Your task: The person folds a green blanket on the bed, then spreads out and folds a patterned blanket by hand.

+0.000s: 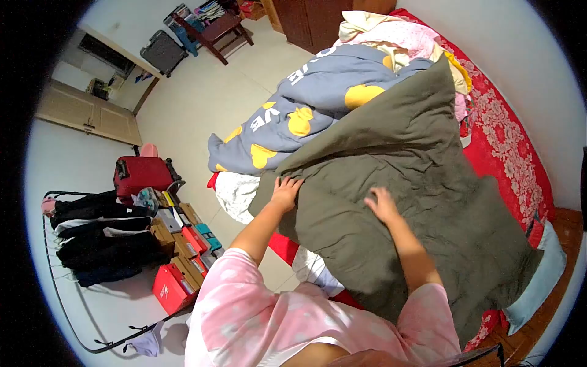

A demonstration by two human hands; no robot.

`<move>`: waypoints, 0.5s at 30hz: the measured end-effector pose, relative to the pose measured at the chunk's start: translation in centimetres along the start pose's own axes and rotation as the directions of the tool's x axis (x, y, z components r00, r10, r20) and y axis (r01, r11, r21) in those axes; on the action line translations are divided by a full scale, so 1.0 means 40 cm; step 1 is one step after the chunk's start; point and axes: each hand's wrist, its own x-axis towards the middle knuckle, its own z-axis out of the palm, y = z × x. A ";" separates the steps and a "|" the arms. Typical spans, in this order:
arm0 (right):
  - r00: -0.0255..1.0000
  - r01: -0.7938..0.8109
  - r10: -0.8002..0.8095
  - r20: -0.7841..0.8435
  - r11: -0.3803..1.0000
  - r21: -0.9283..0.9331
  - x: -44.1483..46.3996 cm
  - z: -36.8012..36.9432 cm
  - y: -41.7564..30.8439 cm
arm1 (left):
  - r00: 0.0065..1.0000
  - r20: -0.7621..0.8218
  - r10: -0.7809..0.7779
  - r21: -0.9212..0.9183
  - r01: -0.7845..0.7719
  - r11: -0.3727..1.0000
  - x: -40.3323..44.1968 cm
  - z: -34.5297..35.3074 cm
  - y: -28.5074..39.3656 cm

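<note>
An olive-green quilt (pixel 391 165) covers much of the bed, wrinkled and with one corner reaching toward the far side. My left hand (pixel 286 192) lies on it near its left edge, fingers spread. Over the quilt's middle is my right hand (pixel 382 205), slightly blurred, with its fingers apart and nothing visible in them. Beyond both hands bunches a grey-blue cover (pixel 330 85) with yellow shapes and white letters. Whether it and the olive quilt are one piece I cannot tell.
A red floral sheet (pixel 498 131) shows along the wall. Pale bedding (pixel 397 33) is heaped at the far end, and a light blue pillow (pixel 541 275) lies at right. On the left stand a clothes rack (pixel 101 238), stacked boxes (pixel 183 244) and a red suitcase (pixel 143 174).
</note>
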 end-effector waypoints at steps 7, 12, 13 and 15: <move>0.957 -0.131 0.140 0.253 0.990 -0.055 -0.215 0.126 0.009 | 0.969 -0.212 0.126 -0.044 -0.138 0.989 -0.067 -0.096 0.030; 0.964 -0.137 0.101 0.244 0.981 0.135 -0.351 -0.028 0.020 | 0.844 -0.475 0.248 0.011 -0.276 0.961 -0.191 -0.307 0.134; 0.972 -0.124 0.092 0.218 0.983 0.138 -0.393 -0.099 -0.009 | 0.815 -0.509 0.277 0.022 -0.309 0.951 -0.198 -0.356 0.172; 0.983 -0.116 0.088 0.159 0.977 0.177 -0.460 -0.230 -0.079 | 0.750 -0.571 0.334 0.058 -0.369 0.928 -0.188 -0.455 0.234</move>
